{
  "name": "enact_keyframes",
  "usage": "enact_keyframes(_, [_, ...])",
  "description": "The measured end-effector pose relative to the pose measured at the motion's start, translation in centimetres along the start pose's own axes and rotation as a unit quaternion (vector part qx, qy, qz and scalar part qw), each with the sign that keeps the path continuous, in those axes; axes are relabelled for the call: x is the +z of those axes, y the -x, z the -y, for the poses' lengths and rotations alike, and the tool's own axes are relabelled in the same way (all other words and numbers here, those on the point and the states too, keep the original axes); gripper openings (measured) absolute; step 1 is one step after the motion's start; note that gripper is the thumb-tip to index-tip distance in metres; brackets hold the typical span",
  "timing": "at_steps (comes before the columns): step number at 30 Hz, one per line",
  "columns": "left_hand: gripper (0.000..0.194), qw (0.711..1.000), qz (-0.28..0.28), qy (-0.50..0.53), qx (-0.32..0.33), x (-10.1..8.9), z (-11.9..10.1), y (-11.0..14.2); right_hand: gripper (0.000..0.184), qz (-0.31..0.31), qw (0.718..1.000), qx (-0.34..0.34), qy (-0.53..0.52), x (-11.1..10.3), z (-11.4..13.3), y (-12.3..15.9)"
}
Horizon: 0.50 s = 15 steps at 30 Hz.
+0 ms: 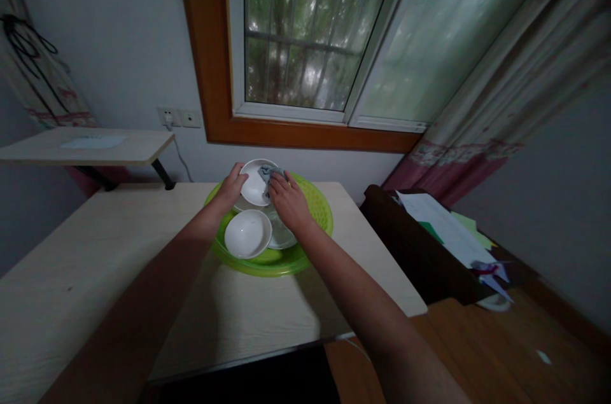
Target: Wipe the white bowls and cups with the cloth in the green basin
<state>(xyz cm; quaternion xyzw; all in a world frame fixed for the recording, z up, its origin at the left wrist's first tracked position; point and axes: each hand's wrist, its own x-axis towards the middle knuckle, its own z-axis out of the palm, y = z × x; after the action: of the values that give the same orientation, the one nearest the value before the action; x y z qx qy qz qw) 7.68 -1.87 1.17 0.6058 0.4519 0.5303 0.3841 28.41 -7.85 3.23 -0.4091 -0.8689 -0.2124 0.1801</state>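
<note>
My left hand (232, 186) grips the left rim of a white bowl (254, 186), which is tilted toward me over a green plastic basket (319, 208). A grey cloth (268, 172) is held in my right hand (287, 198), its fingers pressing it against the bowl's inner right side. A second white bowl (248, 234) sits in the front of the basket, facing up. Beside it lies another pale dish (281, 233), partly hidden by my right hand. Under the held bowl, the edge of one more dish (242, 204) shows.
The basket stands on a pale wooden table (86, 264) by a window (310, 41). At the left rises a small shelf (138, 143) on black legs. A dark brown piece of furniture (410, 245) with papers (439, 226) on it stands right of the table.
</note>
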Motion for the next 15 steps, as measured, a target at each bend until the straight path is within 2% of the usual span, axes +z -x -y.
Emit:
enact_keyframes(7, [0.043, 0.998, -0.031, -0.047, 0.031, 0.3, 0.4, 0.2, 0.037, -0.016, 1.000, 0.009, 0.001, 0.2, 0.6, 0.2])
enact_keyframes(12, [0.043, 0.997, -0.050, -0.050, 0.031, 0.6, -0.1, 0.3, 0.032, 0.028, 0.999, -0.009, -0.019, 0.1, 1.3, 0.2])
enact_keyframes(15, [0.042, 0.997, -0.041, -0.058, 0.034, 0.6, -0.4, 0.6, 0.040, 0.040, 0.996, -0.034, -0.067, 0.3, 1.7, 0.2])
